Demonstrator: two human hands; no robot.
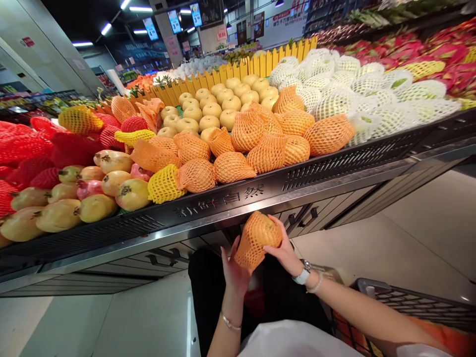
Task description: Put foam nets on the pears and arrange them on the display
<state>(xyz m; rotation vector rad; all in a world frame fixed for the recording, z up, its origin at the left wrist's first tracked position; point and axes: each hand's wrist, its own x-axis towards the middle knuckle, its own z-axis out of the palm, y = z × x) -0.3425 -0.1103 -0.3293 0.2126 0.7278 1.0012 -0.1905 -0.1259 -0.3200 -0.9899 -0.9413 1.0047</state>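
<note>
Both of my hands hold one round fruit in an orange foam net (pixel 257 238) just below the front edge of the fruit stand (pixel 223 201). My left hand (pixel 234 270) cups its lower left side with fingers curled on the net. My right hand (pixel 284 250), with a watch on the wrist, grips its right side. Above on the stand lies a pile of the same orange-netted fruit (pixel 267 134).
Bare yellow pears (pixel 219 101) lie behind the pile, white-netted fruit (pixel 357 94) to the right, mangoes (pixel 92 196) and red-netted fruit (pixel 26 148) to the left. A dark cart basket (pixel 409 307) stands at lower right. Drawers with handles (pixel 301 218) sit under the stand.
</note>
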